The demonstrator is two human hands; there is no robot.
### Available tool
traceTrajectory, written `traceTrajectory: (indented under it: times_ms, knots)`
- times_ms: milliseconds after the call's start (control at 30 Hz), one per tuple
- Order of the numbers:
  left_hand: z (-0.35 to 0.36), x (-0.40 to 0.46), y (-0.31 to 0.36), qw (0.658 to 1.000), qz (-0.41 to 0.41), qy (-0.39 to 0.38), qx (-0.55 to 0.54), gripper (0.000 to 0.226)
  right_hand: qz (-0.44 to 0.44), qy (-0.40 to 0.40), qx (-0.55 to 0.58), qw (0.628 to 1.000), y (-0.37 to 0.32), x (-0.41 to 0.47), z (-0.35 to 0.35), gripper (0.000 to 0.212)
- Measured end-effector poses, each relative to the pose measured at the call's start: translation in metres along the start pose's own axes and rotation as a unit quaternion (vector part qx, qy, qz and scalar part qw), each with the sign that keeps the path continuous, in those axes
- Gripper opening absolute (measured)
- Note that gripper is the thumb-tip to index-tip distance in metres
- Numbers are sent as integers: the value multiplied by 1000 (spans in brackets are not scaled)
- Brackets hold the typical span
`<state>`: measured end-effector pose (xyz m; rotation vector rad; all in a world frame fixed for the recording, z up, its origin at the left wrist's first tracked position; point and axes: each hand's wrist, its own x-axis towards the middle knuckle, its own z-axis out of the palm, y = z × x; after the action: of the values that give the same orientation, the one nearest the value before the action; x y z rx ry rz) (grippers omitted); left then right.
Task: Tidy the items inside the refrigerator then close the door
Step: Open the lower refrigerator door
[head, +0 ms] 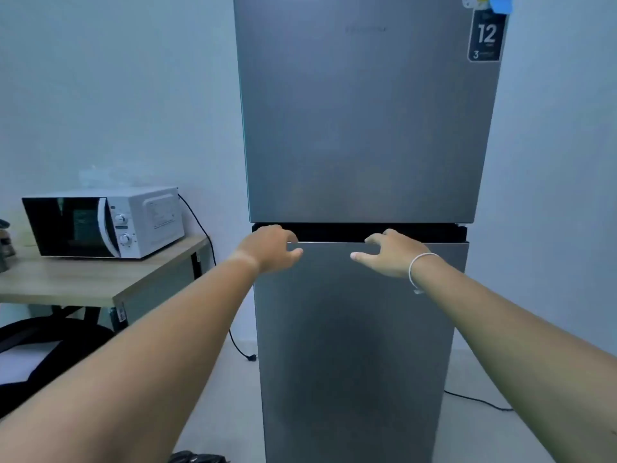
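A tall grey two-door refrigerator (pixel 364 128) stands straight ahead with both doors closed, so its inside is hidden. A dark recess (pixel 334 232) runs between the upper door and the lower door (pixel 357 329). My left hand (pixel 270 247) curls its fingers into that recess at the left end of the lower door's top edge, thumb on the door front. My right hand (pixel 384 255), with a white band on the wrist, hooks its fingertips over the same edge near the middle, thumb stretched left along the door.
A white microwave (pixel 103 222) sits on a wooden table (pixel 83 282) to the left, its black cable (pixel 207 242) trailing to the floor. Dark bags (pixel 50 342) lie under the table. Another cable (pixel 477 401) runs across the floor at the right. Pale walls stand on both sides.
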<state>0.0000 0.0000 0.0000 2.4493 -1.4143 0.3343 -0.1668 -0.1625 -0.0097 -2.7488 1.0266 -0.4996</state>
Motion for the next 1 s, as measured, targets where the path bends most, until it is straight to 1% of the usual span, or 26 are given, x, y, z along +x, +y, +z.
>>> traceTrajectory:
  times_ms: [167,367,533,600,767,900,1000]
  knots:
    - [4,7,-17,999,-26,-16,34,50,1,-19,-23,1000,-6,10,10,70]
    - [19,31,-28,998,-24,-9,55,55,-22,-1,-36,999,-8,33,32,69]
    - [38,49,-37,996,-36,-37,77,60,-12,-11,-30,999,0,55,49,70]
    - [46,51,-41,994,-39,-48,89,61,-13,1,-34,999,3,62,56,71]
    - [60,55,-46,990,-30,-34,135,67,-5,32,37,999,10,67,73,71]
    - [59,61,-46,993,-50,-50,95,68,-9,36,54,998,13,67,80,75]
    - [62,59,-43,996,-56,-33,63,67,-10,28,60,998,15,66,78,75]
